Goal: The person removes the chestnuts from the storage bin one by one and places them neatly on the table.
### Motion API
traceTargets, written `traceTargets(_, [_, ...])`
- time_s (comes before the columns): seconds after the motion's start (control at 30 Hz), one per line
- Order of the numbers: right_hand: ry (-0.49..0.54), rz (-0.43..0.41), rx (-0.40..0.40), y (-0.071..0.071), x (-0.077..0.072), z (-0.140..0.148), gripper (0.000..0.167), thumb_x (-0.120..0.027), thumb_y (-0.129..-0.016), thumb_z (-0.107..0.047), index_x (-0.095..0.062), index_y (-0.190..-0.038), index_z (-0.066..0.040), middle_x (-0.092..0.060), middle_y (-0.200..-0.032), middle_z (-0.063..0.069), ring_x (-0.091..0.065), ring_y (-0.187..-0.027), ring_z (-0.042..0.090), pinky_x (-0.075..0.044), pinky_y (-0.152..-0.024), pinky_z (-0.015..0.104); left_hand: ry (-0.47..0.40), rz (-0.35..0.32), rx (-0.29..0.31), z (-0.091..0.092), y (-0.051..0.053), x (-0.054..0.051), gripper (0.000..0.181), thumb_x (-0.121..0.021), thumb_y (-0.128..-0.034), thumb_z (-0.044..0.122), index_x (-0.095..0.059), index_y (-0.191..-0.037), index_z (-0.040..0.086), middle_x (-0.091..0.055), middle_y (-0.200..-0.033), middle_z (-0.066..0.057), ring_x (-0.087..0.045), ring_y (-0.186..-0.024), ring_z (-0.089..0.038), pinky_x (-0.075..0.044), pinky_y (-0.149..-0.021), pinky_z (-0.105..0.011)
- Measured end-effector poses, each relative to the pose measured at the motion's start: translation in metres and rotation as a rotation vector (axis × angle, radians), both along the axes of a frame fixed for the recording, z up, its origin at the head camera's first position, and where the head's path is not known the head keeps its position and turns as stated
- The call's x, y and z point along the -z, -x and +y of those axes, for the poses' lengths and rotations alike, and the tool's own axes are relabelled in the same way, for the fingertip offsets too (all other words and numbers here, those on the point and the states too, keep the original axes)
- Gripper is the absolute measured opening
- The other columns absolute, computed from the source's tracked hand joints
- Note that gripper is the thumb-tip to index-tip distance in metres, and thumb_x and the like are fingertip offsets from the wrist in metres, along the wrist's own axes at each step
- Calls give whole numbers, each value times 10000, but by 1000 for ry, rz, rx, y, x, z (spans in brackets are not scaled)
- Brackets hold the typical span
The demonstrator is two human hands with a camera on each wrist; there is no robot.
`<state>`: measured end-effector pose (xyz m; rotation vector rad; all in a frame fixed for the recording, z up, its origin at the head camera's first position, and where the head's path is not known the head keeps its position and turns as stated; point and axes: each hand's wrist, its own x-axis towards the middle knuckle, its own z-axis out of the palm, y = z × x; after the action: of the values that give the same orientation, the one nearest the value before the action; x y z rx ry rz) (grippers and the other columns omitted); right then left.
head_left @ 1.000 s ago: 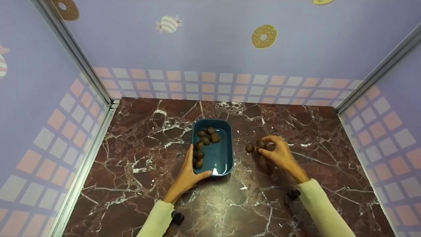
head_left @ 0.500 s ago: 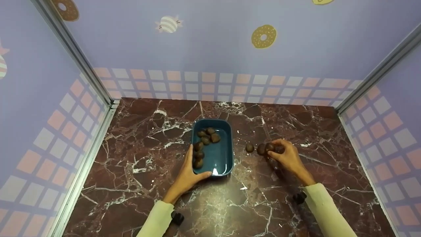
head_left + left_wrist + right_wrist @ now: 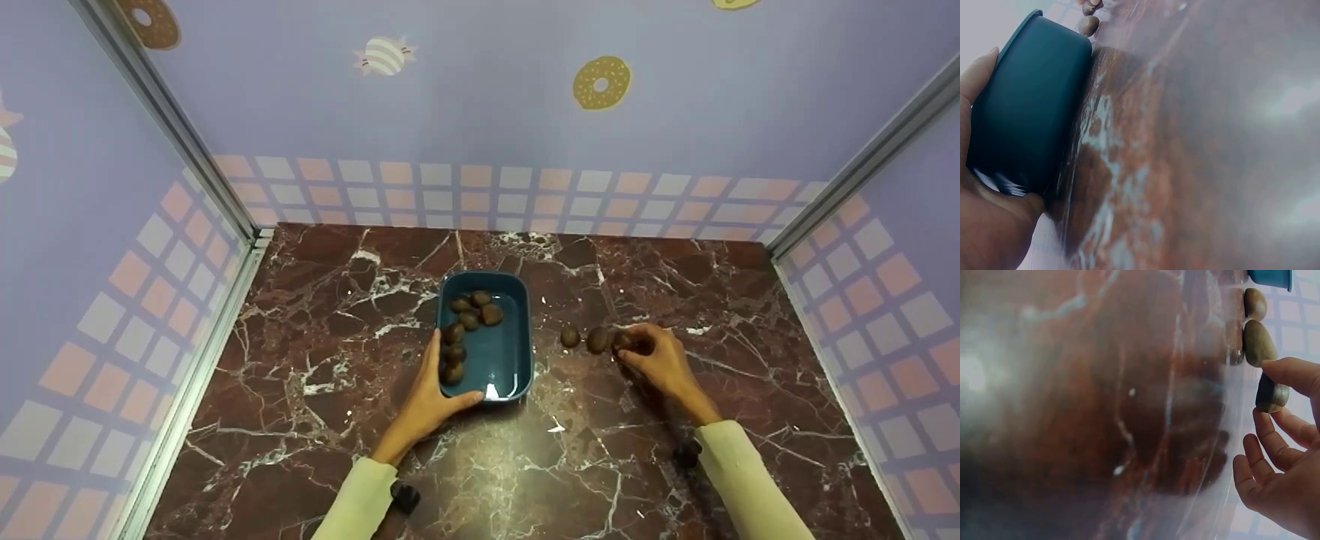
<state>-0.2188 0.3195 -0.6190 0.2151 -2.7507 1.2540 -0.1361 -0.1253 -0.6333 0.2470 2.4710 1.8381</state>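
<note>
My left hand (image 3: 431, 397) holds a teal rectangular box (image 3: 489, 360) at its near left corner, thumb along the near wall and fingers along the left wall. Several brown chestnuts (image 3: 470, 321) lie inside, mostly along the left side. Between thumb and fingertips, my right hand (image 3: 664, 364) pinches a chestnut (image 3: 1273, 394) low over the table. Whether it touches the surface I cannot tell. To its left, two more chestnuts stand in a line on the table, one nearer (image 3: 598, 340) and one closer to the box (image 3: 570, 337).
A glossy dark red marble table (image 3: 337, 442) with white veins lies beneath everything. Lilac panels with pink and white squares (image 3: 476, 199) enclose the back and both sides. Small dark wrist cameras (image 3: 405, 496) sit below both sleeves.
My right hand has moved right and slightly nearer. The middle chestnut now stands free on the table, and another is pinched lower beside it. The left hand and box stay put.
</note>
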Motion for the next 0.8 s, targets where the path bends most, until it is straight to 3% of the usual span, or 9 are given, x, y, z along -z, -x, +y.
traceTargets(0.4, [-21,-9,-15,3,7,3,388,-899,-866,33,-766,-1228,70,-790,-1110,215,-739,-1039,404,-545,-960,519,-14,-28,3,0,-1,-2,1359,-958,-875,429,13,-1791,171,-6,-1840,-196,-63,-1690,-416,-142,-1321,-663])
traceTargets(0.6, [-27,37,-22,2,8,2,375,-903,-849,46,-770,-1199,80,-785,-1110,227,-728,-1042,425,-541,-954,498,-18,-7,0,0,-1,-1,1358,-976,-861,383,-15,-1788,130,-35,-1831,-229,-79,-1683,-440,-144,-1317,-670])
traceTargets(0.8, [-42,50,-42,4,3,3,386,-902,-842,48,-759,-1197,103,-766,-1132,261,-712,-1068,457,-533,-976,549,-10,-2,-9,1,0,0,1350,-981,-857,364,-36,-1784,101,-44,-1829,-235,-84,-1681,-442,-139,-1319,-667])
